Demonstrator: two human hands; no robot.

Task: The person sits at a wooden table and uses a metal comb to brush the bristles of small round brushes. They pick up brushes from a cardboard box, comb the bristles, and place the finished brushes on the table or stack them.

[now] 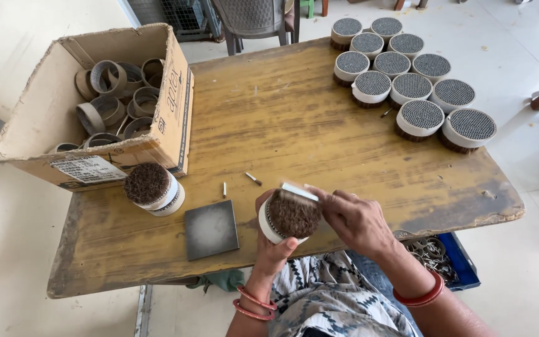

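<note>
Near the front edge of the table (282, 112), a round bundle (289, 217) of brown sticks in a white ring is gripped by the left hand (274, 246), whose fingers are curled closed around its underside and side. Its short axis is tilted, with the brown face pointing up and toward the person. Against the bundle's upper rim a small flat white piece (299, 191) is pressed by the right hand (357, 219), fingers closed on it. A cardboard box (95, 100) of paper rings is seen at the left corner, with a second bundle (154, 188) and a dark square tile (211, 229) beside it. Finished bundles (407, 81) are grouped at the far right corner. The worn yellow top is stood on pale floor tiles.
</note>
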